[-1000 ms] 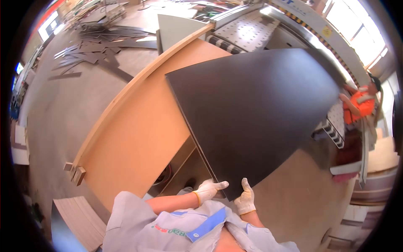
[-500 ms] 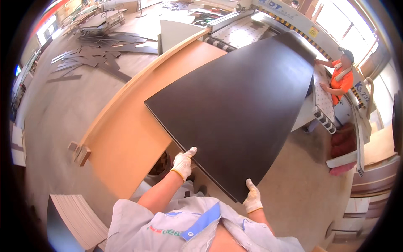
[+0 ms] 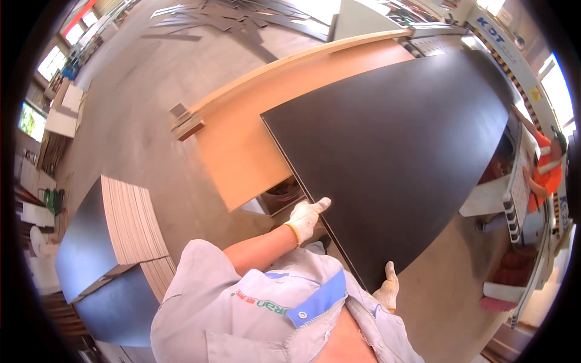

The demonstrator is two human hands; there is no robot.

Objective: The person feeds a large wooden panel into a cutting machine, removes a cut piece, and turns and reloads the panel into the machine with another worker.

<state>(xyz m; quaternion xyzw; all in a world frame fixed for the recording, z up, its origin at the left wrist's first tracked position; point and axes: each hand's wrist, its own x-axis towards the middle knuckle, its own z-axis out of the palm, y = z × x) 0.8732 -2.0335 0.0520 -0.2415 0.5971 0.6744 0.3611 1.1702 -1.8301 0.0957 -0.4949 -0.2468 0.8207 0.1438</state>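
A large dark board [image 3: 387, 151] stretches away from me, its far end at the machine. My left hand [image 3: 307, 219], in a white work glove, is closed on the board's near left edge, thumb on top and fingers hidden beneath. Further along, near the right corner, my right hand [image 3: 388, 289] grips the same board, its thumb showing on the upper face. Under the board's left side lies a tan table surface [image 3: 242, 163] with a raised wooden rail [image 3: 266, 69].
A co-worker in orange [image 3: 548, 169] stands at the far right beside the panel-cutting machine [image 3: 505, 45]. Stacked boards [image 3: 136, 218] with dark faces stand at the left. Dark offcut strips [image 3: 242, 24] lie on the floor at the back. A round bin [image 3: 283, 189] sits below the table.
My view has swung to the left, so the board, machine and co-worker appear further right, and more of the stacked boards shows. Both hands keep their grip on the board.
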